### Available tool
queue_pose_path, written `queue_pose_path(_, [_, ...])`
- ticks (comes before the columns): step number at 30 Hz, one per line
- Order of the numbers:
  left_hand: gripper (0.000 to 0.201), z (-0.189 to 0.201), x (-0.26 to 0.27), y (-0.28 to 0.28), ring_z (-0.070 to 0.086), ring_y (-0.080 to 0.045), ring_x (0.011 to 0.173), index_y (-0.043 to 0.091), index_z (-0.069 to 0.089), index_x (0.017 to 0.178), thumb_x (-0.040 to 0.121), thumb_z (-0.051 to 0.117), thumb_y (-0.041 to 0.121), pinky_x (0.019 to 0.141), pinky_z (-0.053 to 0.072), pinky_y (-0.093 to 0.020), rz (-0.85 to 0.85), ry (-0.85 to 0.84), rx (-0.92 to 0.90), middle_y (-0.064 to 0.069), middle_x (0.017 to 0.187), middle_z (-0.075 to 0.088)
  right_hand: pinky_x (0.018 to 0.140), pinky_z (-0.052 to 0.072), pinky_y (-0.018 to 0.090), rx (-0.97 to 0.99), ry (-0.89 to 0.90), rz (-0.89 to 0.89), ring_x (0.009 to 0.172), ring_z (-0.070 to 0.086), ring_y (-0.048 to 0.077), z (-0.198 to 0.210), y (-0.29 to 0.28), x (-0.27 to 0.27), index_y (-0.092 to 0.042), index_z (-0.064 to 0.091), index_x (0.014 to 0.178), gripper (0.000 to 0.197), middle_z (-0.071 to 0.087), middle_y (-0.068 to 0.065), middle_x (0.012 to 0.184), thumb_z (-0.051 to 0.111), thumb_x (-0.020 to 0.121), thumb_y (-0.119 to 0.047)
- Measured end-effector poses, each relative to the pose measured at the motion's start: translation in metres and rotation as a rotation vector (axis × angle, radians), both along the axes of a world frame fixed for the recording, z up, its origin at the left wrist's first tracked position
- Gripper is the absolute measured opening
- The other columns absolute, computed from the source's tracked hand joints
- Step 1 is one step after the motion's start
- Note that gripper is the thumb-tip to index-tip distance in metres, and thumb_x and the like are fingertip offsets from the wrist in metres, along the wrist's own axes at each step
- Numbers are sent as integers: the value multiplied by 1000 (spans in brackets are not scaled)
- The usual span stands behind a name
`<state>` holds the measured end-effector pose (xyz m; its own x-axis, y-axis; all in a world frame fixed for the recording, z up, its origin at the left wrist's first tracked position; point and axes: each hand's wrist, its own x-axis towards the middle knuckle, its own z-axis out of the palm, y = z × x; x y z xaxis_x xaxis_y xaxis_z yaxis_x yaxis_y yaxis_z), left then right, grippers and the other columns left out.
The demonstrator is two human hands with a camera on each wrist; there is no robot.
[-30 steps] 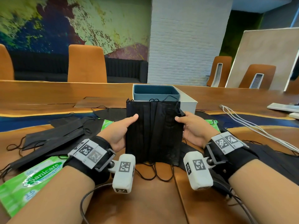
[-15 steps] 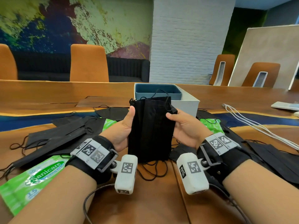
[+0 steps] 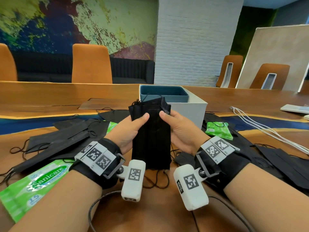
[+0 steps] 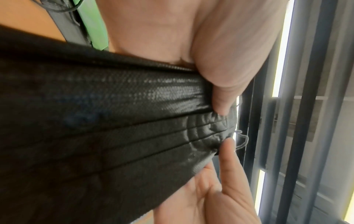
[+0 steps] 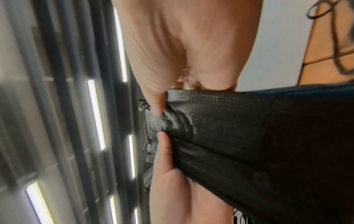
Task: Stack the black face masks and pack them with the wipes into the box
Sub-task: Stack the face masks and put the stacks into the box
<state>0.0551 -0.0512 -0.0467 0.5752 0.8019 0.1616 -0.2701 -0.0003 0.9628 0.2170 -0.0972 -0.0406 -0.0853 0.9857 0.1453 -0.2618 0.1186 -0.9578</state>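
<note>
I hold a stack of black face masks point(image 3: 151, 136) upright above the table, just in front of the box point(image 3: 187, 108). My left hand point(image 3: 132, 129) grips its left edge, thumb on the front. My right hand point(image 3: 177, 126) grips the right edge the same way. The wrist views show the pleated mask stack point(image 4: 114, 128) point(image 5: 258, 144) squeezed narrow between both thumbs. The box is white with a dark blue inner tray. A green Sanicare wipes pack point(image 3: 31, 186) lies near left; a smaller green wipes pack point(image 3: 217, 129) lies right of the box.
Loose black masks point(image 3: 66, 139) lie spread on the wooden table to the left, and more masks point(image 3: 275, 163) to the right. White cables point(image 3: 260, 124) run across the far right. Orange chairs point(image 3: 92, 64) stand behind the table.
My hands have pressed closer together, narrowing the mask stack, and its top has tilted toward the box.
</note>
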Motion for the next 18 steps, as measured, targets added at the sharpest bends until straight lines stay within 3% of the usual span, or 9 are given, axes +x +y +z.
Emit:
queue_pose_path(2, [27, 4, -1, -2, 67, -16, 101, 20, 60, 117, 98, 44, 28, 81, 53, -30, 30, -24, 27, -1, 104, 73, 99, 48, 38, 50, -94, -73, 111, 63, 20, 4, 0, -5, -13, 59, 119, 26, 66, 10, 118, 50, 97, -22])
queue_pose_path(5, [28, 8, -4, -5, 67, -12, 97, 24, 62, 109, 93, 44, 38, 81, 51, -30, 52, -14, 81, 4, 96, 74, 94, 51, 35, 119, -242, -243, 102, 66, 16, 4, 1, -4, -18, 61, 106, 16, 68, 11, 110, 52, 95, -25])
queue_pose_path(9, [46, 3, -4, -4, 64, -17, 108, 26, 62, 114, 78, 50, 51, 92, 48, -36, 51, 71, 126, 1, 109, 71, 80, 51, 28, 176, -321, -395, 94, 66, 13, -3, 0, 5, -23, 54, 107, 15, 66, 8, 101, 58, 92, -23])
queue_pose_path(13, [44, -1, -1, -3, 60, -16, 115, 30, 63, 111, 76, 50, 54, 104, 42, -40, 28, 113, 109, 1, 118, 69, 85, 51, 30, 243, -405, -533, 93, 59, 14, -9, -2, 16, -33, 48, 99, 27, 58, 1, 98, 68, 86, -22])
queue_pose_path(18, [49, -5, -2, -2, 65, -21, 106, 21, 63, 111, 71, 59, 50, 92, 49, -38, 3, 166, 98, -3, 105, 72, 84, 50, 29, 308, -487, -541, 89, 57, 9, -3, -5, 18, -32, 58, 93, 18, 58, -4, 96, 70, 84, -21])
